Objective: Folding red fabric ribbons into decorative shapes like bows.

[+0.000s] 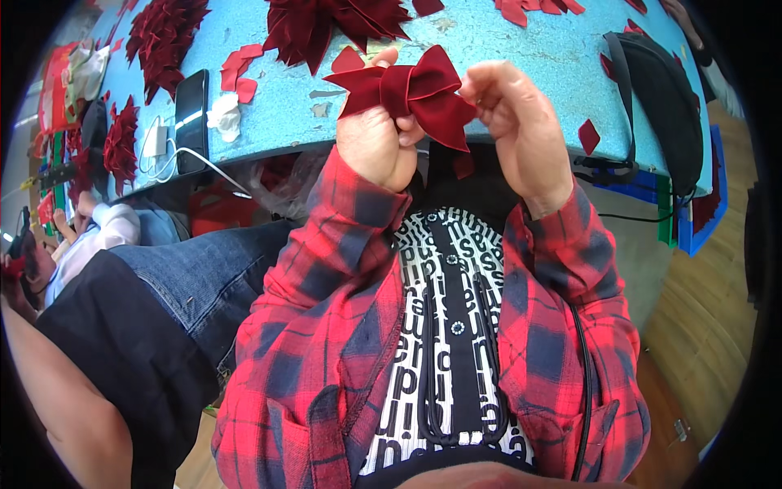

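A dark red velvet bow [436,91] with pointed tails is held up at the near edge of the blue table. My left hand [371,147] is closed around it from below, with some fingers behind the bow and others under its knot. At the bow's right end, my right hand [525,130] has thumb and fingertips pinched together on the edge of the velvet. Just beyond the bow lies a heap of similar dark red bows [322,28]. A small red diamond-shaped piece [588,137] lies to the right of my right hand.
On the blue table [281,114] are a black phone [192,122], a white charger [155,140] with cable, crumpled tissue [225,116], red scraps [239,72] and another bow pile [163,41]. A black bag [664,114] stands at right. Another person [122,228] sits at left.
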Demonstrator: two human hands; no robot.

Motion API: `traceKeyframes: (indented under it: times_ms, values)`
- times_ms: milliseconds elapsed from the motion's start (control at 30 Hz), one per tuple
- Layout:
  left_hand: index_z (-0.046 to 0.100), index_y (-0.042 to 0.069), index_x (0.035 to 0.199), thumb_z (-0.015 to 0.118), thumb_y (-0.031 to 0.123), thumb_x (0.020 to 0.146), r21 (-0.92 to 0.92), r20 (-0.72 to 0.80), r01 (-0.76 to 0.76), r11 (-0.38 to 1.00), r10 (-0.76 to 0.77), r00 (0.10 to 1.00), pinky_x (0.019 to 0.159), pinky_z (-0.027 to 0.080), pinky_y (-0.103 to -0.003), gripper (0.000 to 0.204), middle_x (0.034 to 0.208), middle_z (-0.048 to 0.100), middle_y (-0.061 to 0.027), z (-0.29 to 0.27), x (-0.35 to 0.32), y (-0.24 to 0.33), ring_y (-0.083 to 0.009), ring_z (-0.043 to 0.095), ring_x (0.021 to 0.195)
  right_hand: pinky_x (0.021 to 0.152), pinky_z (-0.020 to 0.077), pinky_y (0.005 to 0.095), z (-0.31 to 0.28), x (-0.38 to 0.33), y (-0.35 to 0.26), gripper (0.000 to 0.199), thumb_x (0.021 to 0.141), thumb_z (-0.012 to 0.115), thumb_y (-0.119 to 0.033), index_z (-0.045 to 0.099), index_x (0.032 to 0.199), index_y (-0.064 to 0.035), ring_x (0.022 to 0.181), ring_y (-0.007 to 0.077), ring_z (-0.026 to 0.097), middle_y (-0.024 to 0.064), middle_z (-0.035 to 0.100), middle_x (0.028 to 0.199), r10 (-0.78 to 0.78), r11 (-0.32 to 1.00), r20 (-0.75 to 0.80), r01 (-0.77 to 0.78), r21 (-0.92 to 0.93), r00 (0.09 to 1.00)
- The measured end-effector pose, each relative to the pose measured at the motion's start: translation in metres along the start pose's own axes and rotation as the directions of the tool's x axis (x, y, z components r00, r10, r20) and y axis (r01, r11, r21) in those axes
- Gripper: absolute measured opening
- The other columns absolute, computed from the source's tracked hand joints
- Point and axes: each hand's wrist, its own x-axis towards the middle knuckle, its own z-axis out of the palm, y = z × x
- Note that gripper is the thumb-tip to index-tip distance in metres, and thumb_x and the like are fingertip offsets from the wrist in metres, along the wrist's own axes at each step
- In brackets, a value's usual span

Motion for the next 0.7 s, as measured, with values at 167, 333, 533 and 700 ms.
traceKeyframes:
  times_ms: [167, 333, 533, 700]
  values:
    - [0.047, 0.011, 0.115, 0.045, 0.025, 0.095, 0.081, -0.056, -0.064, 0.995, 0.069, 0.996, 0.041, 0.029, -0.019, 0.025, 0.072, 0.057, 0.0000, 0.006, 0.000, -0.008, -0.0066, 0.042, 0.049, 0.070, 0.0426, 0.0189, 0.010, -0.007, 0.003, 0.014, 0.088, 0.059, -0.012, 0.057, 0.099, -0.0044, 0.073, 0.0077, 0.054, 0.0009, 0.059, 0.089, -0.189, 0.951, 0.037, 0.192, -0.241, 0.981]
    - [0.049, 0.011, 0.114, 0.047, 0.025, 0.095, 0.073, -0.068, -0.133, 0.988, 0.138, 0.988, 0.042, 0.030, -0.019, 0.024, 0.072, 0.058, 0.0002, 0.004, 0.007, -0.014, -0.0063, 0.043, 0.050, 0.070, 0.0459, 0.0202, 0.013, -0.007, 0.014, 0.020, 0.085, 0.064, -0.010, 0.055, 0.100, -0.0016, 0.078, 0.0073, 0.057, 0.0029, 0.061, 0.089, 0.010, 0.999, 0.004, -0.010, -0.035, 1.000]
    - [0.051, 0.009, 0.113, 0.051, 0.023, 0.094, 0.179, -0.067, -0.233, 0.956, 0.248, 0.967, 0.042, 0.032, -0.020, 0.024, 0.073, 0.059, -0.0002, 0.010, 0.008, -0.010, -0.0061, 0.046, 0.050, 0.074, 0.0476, 0.0225, 0.015, 0.002, 0.013, 0.024, 0.088, 0.059, -0.010, 0.053, 0.109, -0.0019, 0.082, 0.0102, 0.059, 0.0043, 0.063, 0.092, 0.069, 0.986, 0.039, -0.062, -0.152, 0.997]
    - [0.050, 0.007, 0.115, 0.051, 0.024, 0.094, 0.192, -0.063, -0.175, 0.966, 0.190, 0.980, 0.041, 0.033, -0.019, 0.027, 0.073, 0.059, -0.0003, 0.020, 0.002, 0.003, -0.0061, 0.047, 0.049, 0.075, 0.0496, 0.0248, 0.019, 0.005, 0.020, 0.023, 0.089, 0.057, -0.010, 0.053, 0.110, -0.0010, 0.083, 0.0119, 0.061, 0.0062, 0.063, 0.095, 0.047, 0.998, 0.025, -0.048, 0.026, 0.999]
